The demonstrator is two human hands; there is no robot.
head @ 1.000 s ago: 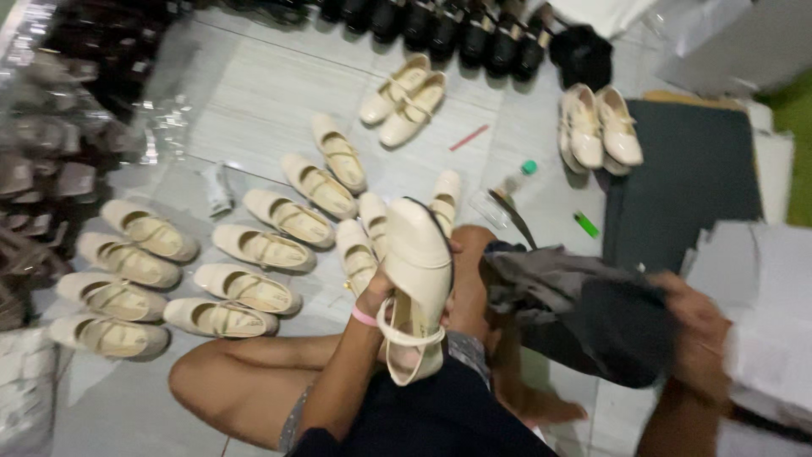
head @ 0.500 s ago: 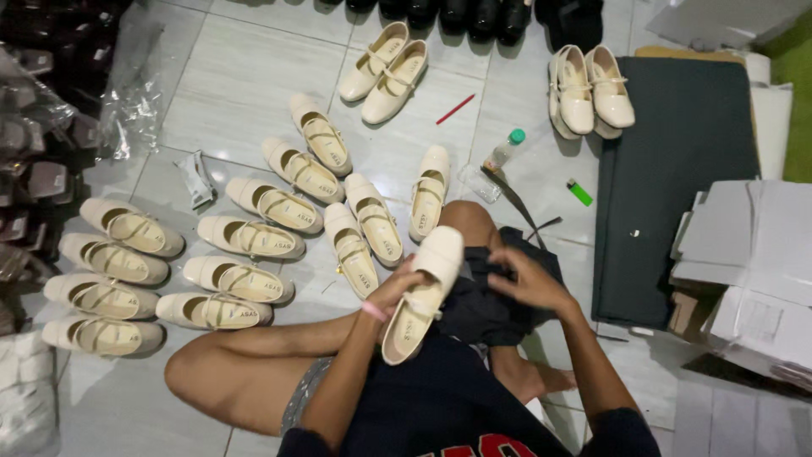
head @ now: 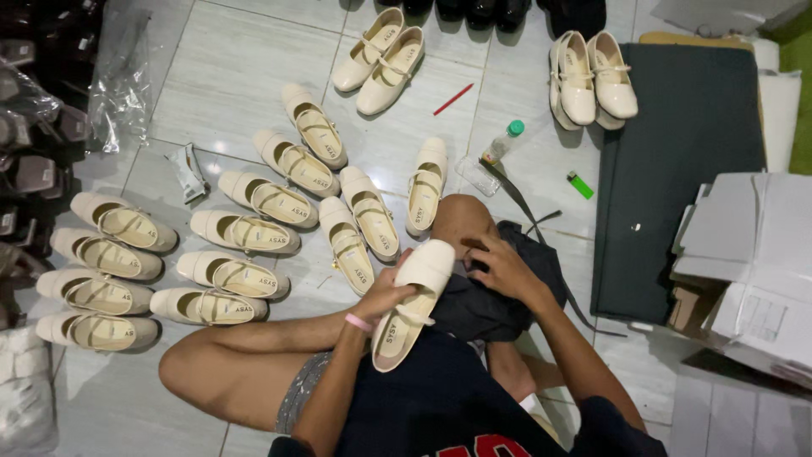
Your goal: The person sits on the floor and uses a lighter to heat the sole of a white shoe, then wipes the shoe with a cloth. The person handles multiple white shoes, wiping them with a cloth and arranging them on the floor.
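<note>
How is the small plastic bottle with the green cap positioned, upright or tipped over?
Tipped over. The bottle lies on its side on the floor tiles, its green cap pointing away from the person, just beyond the knee.

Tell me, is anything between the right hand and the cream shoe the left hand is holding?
Nothing visible. The left hand grips the cream shoe over the lap, and the right hand rests on the dark cloth just beside it, with only open space between them.

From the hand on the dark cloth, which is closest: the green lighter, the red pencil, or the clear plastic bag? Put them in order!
Measured from the right hand in the head view:
1. Green lighter, up and to its right on the floor.
2. Red pencil, farther up, near the top pair of shoes.
3. Clear plastic bag, far away at the top left.
</note>
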